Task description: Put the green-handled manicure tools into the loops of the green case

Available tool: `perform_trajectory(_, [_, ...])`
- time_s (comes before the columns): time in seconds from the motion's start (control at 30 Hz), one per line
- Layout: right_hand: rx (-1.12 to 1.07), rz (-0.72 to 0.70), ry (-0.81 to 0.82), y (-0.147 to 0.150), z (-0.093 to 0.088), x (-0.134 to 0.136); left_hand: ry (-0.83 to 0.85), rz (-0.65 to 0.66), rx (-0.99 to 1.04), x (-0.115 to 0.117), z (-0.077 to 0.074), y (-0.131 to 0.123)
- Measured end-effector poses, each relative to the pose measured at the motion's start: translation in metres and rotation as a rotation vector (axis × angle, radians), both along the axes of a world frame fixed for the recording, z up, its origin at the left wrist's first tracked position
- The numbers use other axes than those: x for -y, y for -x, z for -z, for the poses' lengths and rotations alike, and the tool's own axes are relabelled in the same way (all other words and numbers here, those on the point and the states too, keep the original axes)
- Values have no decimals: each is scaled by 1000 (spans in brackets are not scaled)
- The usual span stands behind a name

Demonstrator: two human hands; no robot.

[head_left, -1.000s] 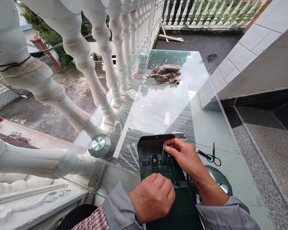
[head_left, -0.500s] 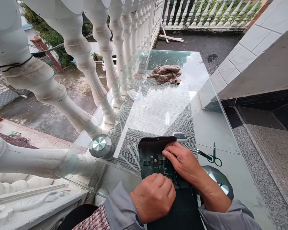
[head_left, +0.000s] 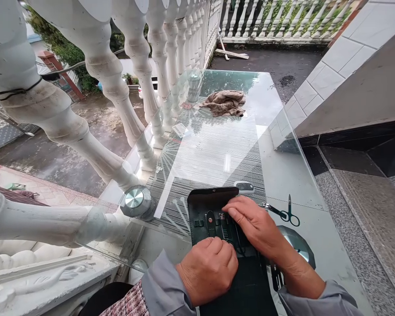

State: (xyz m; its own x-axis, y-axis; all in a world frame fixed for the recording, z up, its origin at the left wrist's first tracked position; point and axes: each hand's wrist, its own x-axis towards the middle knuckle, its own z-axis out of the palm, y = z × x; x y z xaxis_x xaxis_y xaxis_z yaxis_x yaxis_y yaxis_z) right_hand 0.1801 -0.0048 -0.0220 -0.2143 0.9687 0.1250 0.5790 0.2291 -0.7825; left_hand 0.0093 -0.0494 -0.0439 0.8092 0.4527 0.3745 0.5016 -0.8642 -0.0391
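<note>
Soft daylight throws white glare across the glass tabletop [head_left: 213,153]; wide-angle distortion tilts the balusters [head_left: 107,72].

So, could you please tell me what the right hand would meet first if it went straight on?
The right hand would probably meet the case flap first; depth is unclear, so they may be touching.

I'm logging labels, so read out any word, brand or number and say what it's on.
No text is readable.
Small white rectangular label, clear glass tabletop's left side: dark marks, too blurred to read.
Small flat reddish patch farther back: too blurred to tell.
</note>
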Motion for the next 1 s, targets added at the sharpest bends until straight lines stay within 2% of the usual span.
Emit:
perform_trajectory(0.1, [-94, 269, 0, -14, -7, 6, -23, 22, -21, 0, 0, 2])
perform_trajectory(0.23, [-17, 618, 78, -44, -7, 15, -118, 51, 12, -1, 1, 5])
perform_trajectory(0.37, [117, 804, 102, -74, 1, 21, -161, -20, 31, -1, 3, 3])
perform_trajectory(0.43, [163, 806, 97, -83, 5, 22, -160, -45, 2, -1, 5, 1])
perform_trajectory(0.63, [278, 637, -9, -84, 14, 23, -175, -48, -44, -1, 8, -1])
perform_trajectory(0.77, [359, 625, -110, -87, 20, 21, -178, -50, -28, 0, 9, -1])
perform_trajectory(0.93, [359, 621, -108, -90, 25, 19, -170, -42, -57, 1, 9, 0])
perform_trajectory(1.0, [384, 579, -123, -86, 27, 19, -169, -38, -65, 1, 9, 1])
